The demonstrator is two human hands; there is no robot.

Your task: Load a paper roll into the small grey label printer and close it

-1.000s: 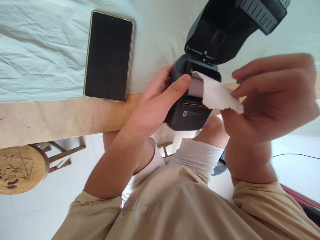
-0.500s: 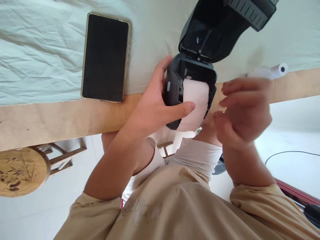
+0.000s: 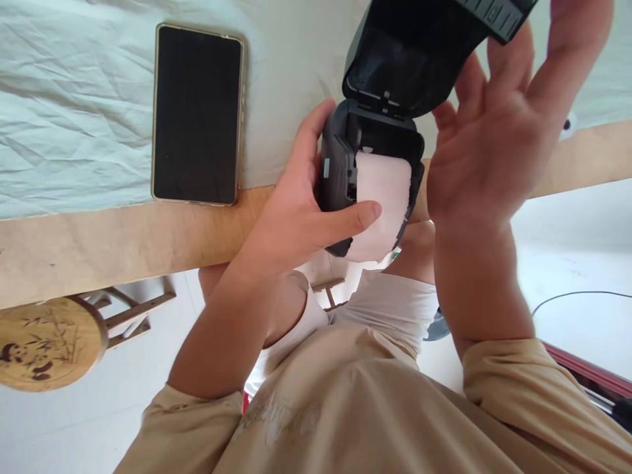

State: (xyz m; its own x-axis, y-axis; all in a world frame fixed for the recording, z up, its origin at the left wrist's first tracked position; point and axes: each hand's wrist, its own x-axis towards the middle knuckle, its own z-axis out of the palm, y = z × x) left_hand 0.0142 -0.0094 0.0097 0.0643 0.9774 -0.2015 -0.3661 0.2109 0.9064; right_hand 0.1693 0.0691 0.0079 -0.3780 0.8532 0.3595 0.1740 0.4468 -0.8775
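Observation:
A black receipt printer [image 3: 334, 155] is in the middle of the head view, at the table's front edge, with its lid [image 3: 395, 69] swung up and away from me. My left hand [image 3: 309, 217] grips the printer's left side, its thumb pressing on a white paper strip [image 3: 382, 191] that comes out over the front. To the right, my right hand [image 3: 488, 151] is raised beside the lid, palm toward me and fingers spread. Some of its fingertips pass behind the lid's right edge, so any contact there is hidden.
A tablet [image 3: 197, 115] in a clear-edged case lies on the pale green cloth [image 3: 74, 112] to the left. A wooden stool [image 3: 49, 342] stands below the wooden table edge [image 3: 123, 243]. Behind my right wrist, a small white roll [image 3: 567, 128] is partly covered.
My right hand has moved up from beside the printer to the lid, and its curled fingers have spread. My left hand keeps its hold on the printer and paper.

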